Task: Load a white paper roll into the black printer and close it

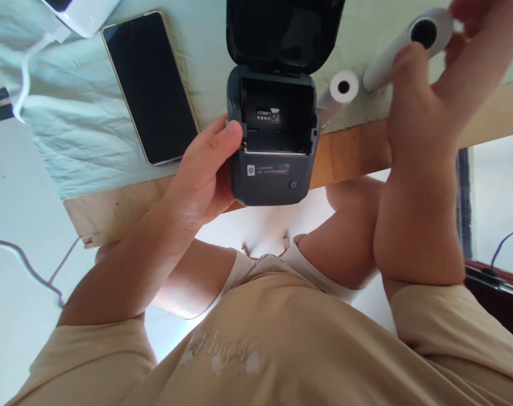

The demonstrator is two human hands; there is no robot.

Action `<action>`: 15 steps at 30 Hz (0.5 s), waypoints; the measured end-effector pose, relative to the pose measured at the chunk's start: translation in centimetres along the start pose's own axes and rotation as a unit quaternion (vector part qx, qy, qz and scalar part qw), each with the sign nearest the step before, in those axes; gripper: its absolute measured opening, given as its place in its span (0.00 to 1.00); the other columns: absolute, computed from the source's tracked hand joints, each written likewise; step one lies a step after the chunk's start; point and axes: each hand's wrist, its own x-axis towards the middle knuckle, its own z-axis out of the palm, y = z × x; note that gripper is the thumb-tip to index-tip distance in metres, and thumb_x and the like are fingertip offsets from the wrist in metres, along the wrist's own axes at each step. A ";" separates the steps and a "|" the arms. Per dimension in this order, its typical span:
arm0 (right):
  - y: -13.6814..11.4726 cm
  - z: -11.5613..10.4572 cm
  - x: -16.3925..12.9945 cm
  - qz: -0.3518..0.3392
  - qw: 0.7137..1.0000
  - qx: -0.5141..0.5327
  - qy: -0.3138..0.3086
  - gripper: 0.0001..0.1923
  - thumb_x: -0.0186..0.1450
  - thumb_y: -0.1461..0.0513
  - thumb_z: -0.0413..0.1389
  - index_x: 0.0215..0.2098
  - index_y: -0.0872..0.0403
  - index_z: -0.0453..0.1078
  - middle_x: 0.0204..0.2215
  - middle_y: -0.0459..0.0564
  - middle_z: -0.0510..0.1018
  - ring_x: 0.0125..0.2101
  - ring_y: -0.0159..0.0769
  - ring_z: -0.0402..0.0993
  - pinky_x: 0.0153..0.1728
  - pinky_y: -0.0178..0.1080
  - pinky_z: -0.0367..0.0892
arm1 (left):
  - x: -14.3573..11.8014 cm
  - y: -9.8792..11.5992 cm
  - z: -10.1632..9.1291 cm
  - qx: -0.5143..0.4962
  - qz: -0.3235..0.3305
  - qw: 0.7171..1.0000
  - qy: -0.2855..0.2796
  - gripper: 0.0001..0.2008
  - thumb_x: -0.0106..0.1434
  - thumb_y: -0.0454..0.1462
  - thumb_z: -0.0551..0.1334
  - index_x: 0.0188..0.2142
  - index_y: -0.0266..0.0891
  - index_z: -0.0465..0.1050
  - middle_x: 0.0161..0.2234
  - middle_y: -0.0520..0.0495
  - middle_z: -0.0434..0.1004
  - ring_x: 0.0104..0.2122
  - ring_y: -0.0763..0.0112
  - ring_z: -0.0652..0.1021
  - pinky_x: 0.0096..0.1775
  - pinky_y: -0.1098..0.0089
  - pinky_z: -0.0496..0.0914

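1. The left hand [205, 169] grips the left side of a small dark label printer [271, 138], whose lid stands open, at the table edge.
2. The right hand [429, 96] holds a white paper roll [408, 48] lifted above the table.
3. Between the hands, just right of the printer, lies a second paper roll [338, 93].
4. Left of the left hand, a black smartphone [150, 87] lies on the pale cloth [70, 124].

**Bright daylight, wide-lens warp**

We see strong, even daylight; the floor [11, 186] beneath the table blows out to white. Shadows are soft. Our right hand [425, 113] looms large and slightly blurred, and the edges bend.
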 end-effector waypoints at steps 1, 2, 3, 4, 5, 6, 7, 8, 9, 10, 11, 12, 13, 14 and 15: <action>0.4 0.2 0.1 -0.004 0.999 -0.031 -0.016 0.31 0.60 0.72 0.62 0.61 0.52 0.70 0.53 0.50 0.73 0.55 0.42 0.70 0.57 0.46 0.68 | 0.0 0.0 0.1 0.003 0.003 1.000 0.001 0.15 0.68 0.48 0.66 0.46 0.39 0.78 0.36 0.46 0.84 0.44 0.55 0.86 0.48 0.56 0.83; 0.6 0.3 0.3 0.011 0.998 -0.053 -0.038 0.31 0.60 0.70 0.64 0.62 0.56 0.69 0.54 0.53 0.74 0.55 0.43 0.70 0.60 0.48 0.68 | 0.0 0.0 0.1 0.007 0.006 1.000 0.004 0.15 0.68 0.47 0.66 0.46 0.39 0.78 0.37 0.45 0.84 0.46 0.54 0.86 0.48 0.56 0.82; 0.4 0.5 0.5 0.038 0.994 -0.075 -0.064 0.31 0.60 0.69 0.65 0.61 0.60 0.69 0.55 0.56 0.74 0.56 0.43 0.70 0.62 0.49 0.67 | 0.0 -0.1 0.2 0.011 0.009 1.000 0.007 0.15 0.68 0.47 0.65 0.46 0.39 0.79 0.37 0.45 0.84 0.47 0.54 0.86 0.49 0.56 0.82; 0.1 0.7 0.7 0.077 0.989 -0.097 -0.081 0.30 0.60 0.70 0.65 0.60 0.62 0.70 0.55 0.58 0.74 0.56 0.43 0.70 0.64 0.49 0.67 | 0.0 -0.1 0.2 0.014 0.015 1.000 0.011 0.15 0.69 0.47 0.65 0.46 0.39 0.79 0.38 0.45 0.84 0.48 0.54 0.86 0.49 0.57 0.82; -0.4 0.8 1.0 0.120 0.981 -0.119 -0.098 0.30 0.59 0.71 0.64 0.60 0.63 0.70 0.55 0.59 0.74 0.56 0.43 0.70 0.64 0.49 0.67 | 0.1 -0.1 0.2 0.017 0.019 1.000 0.015 0.15 0.68 0.47 0.66 0.47 0.39 0.79 0.38 0.45 0.85 0.48 0.54 0.85 0.50 0.57 0.82; -0.9 0.8 1.2 0.156 0.972 -0.136 -0.110 0.30 0.58 0.72 0.63 0.60 0.62 0.71 0.55 0.59 0.73 0.56 0.43 0.70 0.64 0.48 0.67 | 0.1 -0.2 0.1 0.019 0.020 1.000 0.015 0.16 0.68 0.48 0.67 0.47 0.39 0.80 0.39 0.45 0.85 0.49 0.53 0.85 0.50 0.57 0.82; -1.4 0.8 1.5 0.182 0.965 -0.148 -0.116 0.31 0.57 0.73 0.62 0.59 0.62 0.71 0.54 0.59 0.73 0.56 0.42 0.70 0.63 0.47 0.68 | 0.1 -0.2 0.1 0.019 0.018 1.000 0.010 0.17 0.67 0.49 0.68 0.48 0.39 0.80 0.41 0.44 0.85 0.50 0.53 0.85 0.51 0.56 0.82; -1.8 0.8 1.7 0.198 0.960 -0.157 -0.118 0.31 0.57 0.74 0.62 0.59 0.61 0.72 0.54 0.59 0.73 0.56 0.42 0.70 0.63 0.47 0.67 | 0.1 -0.3 0.0 0.017 0.016 1.000 0.001 0.19 0.66 0.49 0.68 0.49 0.40 0.80 0.45 0.44 0.85 0.51 0.52 0.84 0.51 0.55 0.82; -2.1 0.8 1.9 0.205 0.958 -0.162 -0.118 0.32 0.57 0.74 0.62 0.59 0.60 0.72 0.54 0.58 0.73 0.56 0.41 0.70 0.63 0.47 0.67 | 0.2 -0.3 -0.1 0.014 0.015 1.000 -0.007 0.20 0.66 0.50 0.68 0.50 0.40 0.80 0.48 0.43 0.85 0.52 0.51 0.84 0.52 0.54 0.83; -2.2 0.8 2.0 0.206 0.957 -0.166 -0.118 0.31 0.57 0.74 0.62 0.59 0.58 0.73 0.53 0.57 0.73 0.56 0.41 0.70 0.63 0.47 0.67 | 0.2 -0.3 -0.2 0.010 0.014 1.000 -0.016 0.21 0.67 0.50 0.67 0.52 0.40 0.80 0.52 0.42 0.84 0.53 0.50 0.83 0.52 0.53 0.83; -2.2 0.7 2.0 0.202 0.958 -0.167 -0.117 0.30 0.57 0.74 0.63 0.58 0.57 0.74 0.52 0.55 0.74 0.55 0.41 0.71 0.63 0.47 0.67 | 0.2 -0.4 -0.3 0.004 0.016 1.000 -0.021 0.22 0.68 0.51 0.66 0.53 0.39 0.80 0.54 0.41 0.83 0.54 0.51 0.83 0.53 0.52 0.83; -2.1 0.7 1.9 0.194 0.960 -0.166 -0.114 0.29 0.57 0.73 0.64 0.57 0.57 0.74 0.51 0.54 0.75 0.54 0.40 0.71 0.61 0.47 0.67 | 0.2 -0.4 -0.3 0.000 0.018 1.000 -0.022 0.22 0.69 0.51 0.65 0.54 0.39 0.79 0.55 0.40 0.82 0.53 0.52 0.83 0.53 0.52 0.83; -1.8 0.6 1.8 0.180 0.964 -0.163 -0.110 0.28 0.57 0.73 0.65 0.56 0.57 0.75 0.50 0.52 0.76 0.53 0.40 0.72 0.60 0.47 0.68 | 0.2 -0.4 -0.4 0.001 0.017 1.000 -0.020 0.22 0.69 0.50 0.64 0.53 0.39 0.80 0.53 0.41 0.83 0.51 0.54 0.84 0.52 0.53 0.83; -1.4 0.5 1.6 0.160 0.970 -0.154 -0.100 0.27 0.57 0.72 0.66 0.55 0.57 0.75 0.50 0.51 0.76 0.52 0.39 0.72 0.58 0.46 0.68 | 0.2 -0.3 -0.4 0.005 0.012 1.000 -0.015 0.21 0.70 0.50 0.64 0.52 0.39 0.80 0.50 0.41 0.84 0.48 0.56 0.85 0.51 0.54 0.83; -1.0 0.4 1.4 0.132 0.977 -0.143 -0.085 0.27 0.56 0.71 0.67 0.54 0.58 0.75 0.50 0.50 0.77 0.51 0.39 0.73 0.57 0.45 0.69 | 0.2 -0.3 -0.4 0.010 0.007 1.000 -0.011 0.20 0.69 0.50 0.64 0.51 0.40 0.80 0.47 0.43 0.85 0.46 0.57 0.85 0.50 0.56 0.83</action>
